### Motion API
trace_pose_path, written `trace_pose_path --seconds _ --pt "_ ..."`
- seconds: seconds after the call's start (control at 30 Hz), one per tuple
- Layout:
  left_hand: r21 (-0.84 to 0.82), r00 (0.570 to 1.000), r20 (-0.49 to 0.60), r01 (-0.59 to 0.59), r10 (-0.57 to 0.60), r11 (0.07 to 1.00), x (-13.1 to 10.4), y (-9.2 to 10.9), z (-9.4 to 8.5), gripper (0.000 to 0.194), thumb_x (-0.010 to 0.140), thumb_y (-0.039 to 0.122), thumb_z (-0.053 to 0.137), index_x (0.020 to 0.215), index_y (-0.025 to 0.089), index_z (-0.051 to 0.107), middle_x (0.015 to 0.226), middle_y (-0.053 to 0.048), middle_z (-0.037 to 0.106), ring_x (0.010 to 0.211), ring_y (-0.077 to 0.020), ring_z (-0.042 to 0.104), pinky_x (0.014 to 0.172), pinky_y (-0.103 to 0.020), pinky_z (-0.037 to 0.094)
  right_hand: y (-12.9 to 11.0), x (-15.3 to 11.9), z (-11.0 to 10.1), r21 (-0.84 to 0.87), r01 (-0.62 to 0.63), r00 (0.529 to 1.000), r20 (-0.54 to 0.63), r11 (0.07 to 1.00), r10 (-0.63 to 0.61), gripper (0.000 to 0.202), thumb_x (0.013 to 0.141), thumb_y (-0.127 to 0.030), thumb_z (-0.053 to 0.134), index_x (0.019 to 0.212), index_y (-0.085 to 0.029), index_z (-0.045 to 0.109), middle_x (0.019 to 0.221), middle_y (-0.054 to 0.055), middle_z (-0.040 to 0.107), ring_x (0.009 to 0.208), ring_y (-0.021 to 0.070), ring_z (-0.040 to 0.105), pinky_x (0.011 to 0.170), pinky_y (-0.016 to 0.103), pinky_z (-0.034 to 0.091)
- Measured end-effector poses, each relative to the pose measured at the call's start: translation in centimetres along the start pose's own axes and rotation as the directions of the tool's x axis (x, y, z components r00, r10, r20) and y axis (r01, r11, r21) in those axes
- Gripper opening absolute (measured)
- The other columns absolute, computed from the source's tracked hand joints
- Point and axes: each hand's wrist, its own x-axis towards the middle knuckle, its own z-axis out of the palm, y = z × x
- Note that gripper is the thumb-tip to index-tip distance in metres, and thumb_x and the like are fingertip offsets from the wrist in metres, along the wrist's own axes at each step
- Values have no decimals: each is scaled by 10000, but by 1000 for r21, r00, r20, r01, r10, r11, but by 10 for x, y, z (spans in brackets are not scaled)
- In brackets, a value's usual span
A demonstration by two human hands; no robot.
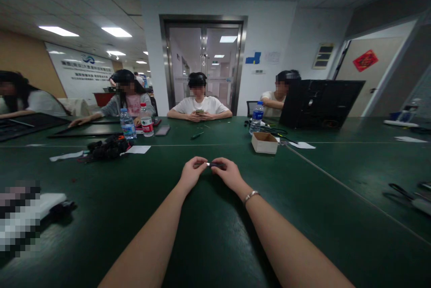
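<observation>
Both arms reach out over the green table [208,225]. A small, slim dark object [213,165] with a bright silvery spot lies level between my fingertips; its kind is too small to make out. My left hand [193,172] pinches its left end between thumb and fingers. At the other end, my right hand [229,173] grips the dark part, with a silver bracelet [251,195] on that wrist. My fingers hide much of the object.
Beyond my hands lies a green-handled screwdriver [197,135]. An open cardboard box [265,143] and a water bottle [257,118] stand ahead right, near a large black panel [319,104]. Ahead left are two bottles [147,120] and black cables [106,146]. Several people sit across the table.
</observation>
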Motion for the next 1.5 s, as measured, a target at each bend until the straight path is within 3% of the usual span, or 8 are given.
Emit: trace_pose_path --seconds 0.13,0.3,0.57,0.73,0.87,1.03,1.23,1.5 --pt "-122 998 -55 -7 0 992 0 0 1 418 649 204 735 1037 174 582 1168 -109 593 930 -163 625 850 -313 486 3 2 -1 50 -29 1000 2 998 29 277 703 -274 627 958 -169 652 895 45 673 670 127 622 681 286 518" --pt "38 995 -54 86 -84 996 4 -8 3 310 764 361 620 972 131 599 930 -102 650 709 -144 620 638 -274 500 3 2 -1 42 -18 1000 1 999 18 276 692 -261 640 952 -171 661 917 48 671 694 131 625 690 286 518" --pt "3 999 -38 -36 36 999 5 -11 2 446 666 202 705 1091 196 571 1178 -100 575 916 -169 620 842 -335 487 0 0 -3 80 -60 998 -4 995 61 293 682 -244 648 964 -169 665 909 48 671 678 128 621 676 283 518" --pt "80 996 6 89 -90 993 9 -17 2 305 795 419 549 909 145 616 850 -74 645 711 -157 617 659 -303 505 1 1 -3 60 -50 999 0 997 50 300 663 -250 657 953 -175 673 938 48 670 711 137 619 686 288 518" --pt "78 996 44 -75 72 994 4 -9 4 297 693 224 680 984 194 626 1051 -67 622 895 -154 612 804 -283 486 3 2 -4 61 -46 999 -4 997 47 306 668 -258 648 961 -174 675 916 48 672 697 138 614 686 297 516" --pt "45 992 -32 123 -122 991 4 -4 5 298 763 361 616 966 143 604 914 -96 643 675 -144 622 640 -288 498 6 3 -2 73 -39 999 -4 997 39 310 659 -262 657 956 -176 676 904 43 676 699 133 608 677 285 513" --pt "46 1000 11 -23 23 999 1 0 3 356 673 190 710 1013 184 605 1075 -85 614 935 -165 612 814 -283 486 7 4 -2 81 -46 999 2 996 46 319 661 -273 658 965 -177 672 909 43 672 686 128 601 652 276 508" --pt "69 997 46 61 -64 996 1 0 4 166 744 251 643 865 141 618 877 -80 652 810 -171 630 779 -329 503 6 4 -4 47 -35 999 10 998 35 316 664 -269 659 966 -179 677 944 48 666 737 136 604 694 284 507"
